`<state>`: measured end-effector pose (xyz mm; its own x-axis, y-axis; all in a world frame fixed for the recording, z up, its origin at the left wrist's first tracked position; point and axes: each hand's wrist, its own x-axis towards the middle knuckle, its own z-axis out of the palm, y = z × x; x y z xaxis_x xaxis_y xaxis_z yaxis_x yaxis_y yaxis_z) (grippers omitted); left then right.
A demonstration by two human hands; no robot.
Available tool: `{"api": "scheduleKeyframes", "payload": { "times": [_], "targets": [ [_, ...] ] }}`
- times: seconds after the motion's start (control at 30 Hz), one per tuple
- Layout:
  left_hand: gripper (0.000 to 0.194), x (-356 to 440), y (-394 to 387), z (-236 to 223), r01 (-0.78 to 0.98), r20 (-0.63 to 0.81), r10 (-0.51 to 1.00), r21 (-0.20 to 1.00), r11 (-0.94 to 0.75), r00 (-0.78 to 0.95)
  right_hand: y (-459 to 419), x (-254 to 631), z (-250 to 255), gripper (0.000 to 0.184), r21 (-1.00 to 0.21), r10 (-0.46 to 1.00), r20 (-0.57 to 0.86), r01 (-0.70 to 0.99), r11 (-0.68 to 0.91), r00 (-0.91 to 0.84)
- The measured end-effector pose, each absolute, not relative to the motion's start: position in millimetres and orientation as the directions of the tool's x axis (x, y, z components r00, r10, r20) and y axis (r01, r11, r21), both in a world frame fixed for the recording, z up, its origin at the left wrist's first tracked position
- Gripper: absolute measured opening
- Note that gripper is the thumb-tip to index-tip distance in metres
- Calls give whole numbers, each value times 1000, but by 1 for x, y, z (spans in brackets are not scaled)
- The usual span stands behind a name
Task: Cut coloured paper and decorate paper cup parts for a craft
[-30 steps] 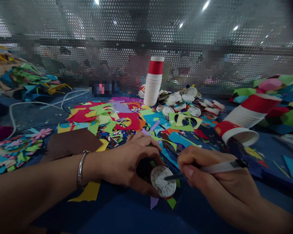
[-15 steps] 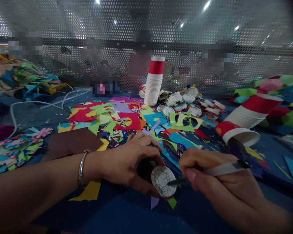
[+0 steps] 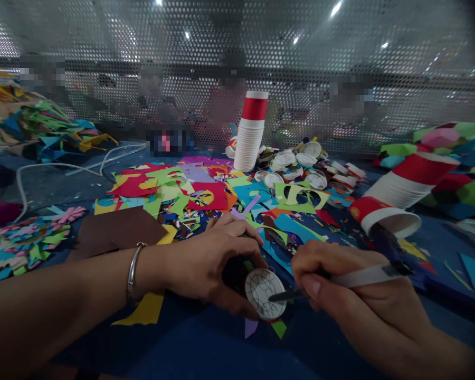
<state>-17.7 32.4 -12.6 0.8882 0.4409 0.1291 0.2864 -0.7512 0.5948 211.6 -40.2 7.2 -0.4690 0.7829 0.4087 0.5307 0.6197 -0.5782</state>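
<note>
Containers: an upright stack of paper cups (image 3: 249, 142), white with a red band on the top one, stands toward the far edge of the worktop (image 3: 206, 348). Each cup sits inside the next; their insides are hidden. A tilted stack of cups (image 3: 404, 182) lies toward the right edge. Touching its lower end is a cup (image 3: 364, 211) on its side, mouth facing the near edge; a dark blue object (image 3: 386, 245) lies at that mouth, and whether it reaches inside cannot be told. A pile of discs (image 3: 295, 164) lies just right of the upright stack.

Hands: the left hand (image 3: 217, 264) reaches in from the left, back up, and pinches a white disc (image 3: 263, 294) by its rim between curved fingers and thumb. The disc, marked with black lines, is tilted at the near middle of the worktop. The right hand (image 3: 348, 295) grasps a pen (image 3: 366, 275) in a writing grip, its tip over the disc's face; contact cannot be confirmed. Paper scraps (image 3: 208, 195) lie beyond both hands.
</note>
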Motion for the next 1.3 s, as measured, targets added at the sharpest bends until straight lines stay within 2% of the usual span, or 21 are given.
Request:
{"api": "scheduleKeyframes", "payload": {
  "times": [0.23, 0.9, 1.3],
  "targets": [
    [51, -17, 32, -14, 270, 152, 434, 591, -760, 888, -42, 214, 5, 21, -598, 793, 375, 528, 603, -481],
    [50, -17, 29, -11, 314, 142, 462, 559, -767, 875, -42, 210, 3, 18, -565, 747, 428, 495, 660, -509],
    [50, -17, 30, -10, 324, 129, 461, 550, -770, 878, -38, 207, 2, 19, -608, 772, 411, 485, 629, -485]
  ]
}}
